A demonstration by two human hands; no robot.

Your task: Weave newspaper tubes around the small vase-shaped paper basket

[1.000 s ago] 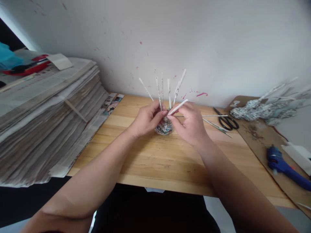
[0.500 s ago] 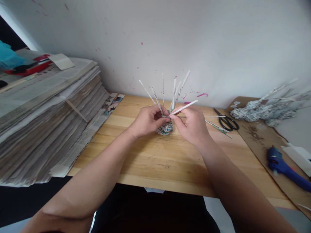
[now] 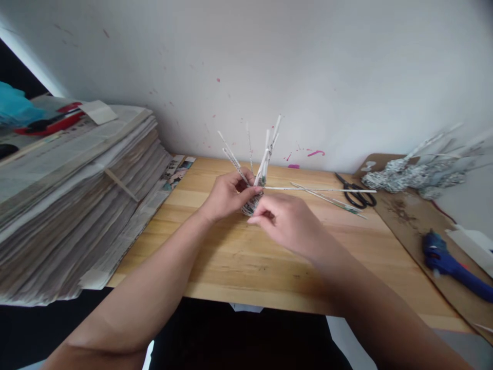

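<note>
A small woven basket (image 3: 250,206) of rolled newspaper stands on the wooden table, partly hidden by both hands. My left hand (image 3: 230,194) is closed around its far-left side, thumb at the rim. Several paper sticks (image 3: 268,149) rise from the basket; one long paper stick (image 3: 319,189) runs out flat to the right. At the basket's near right side my right hand (image 3: 283,218) is closed, thumb and forefinger close together. Whatever those fingers pinch, if anything, is hidden.
Black-handled scissors (image 3: 358,195) and a loose paper stick (image 3: 331,199) lie to the right. Farther right are woven paper pieces (image 3: 400,173), a cardboard sheet (image 3: 408,216) and a blue glue gun (image 3: 442,259). A tall newspaper stack (image 3: 96,190) stands left.
My right hand has moved down toward me and no longer holds the white paper stick slanting up to the right. My left hand stays on the basket. The flat stick now shows more fully.
</note>
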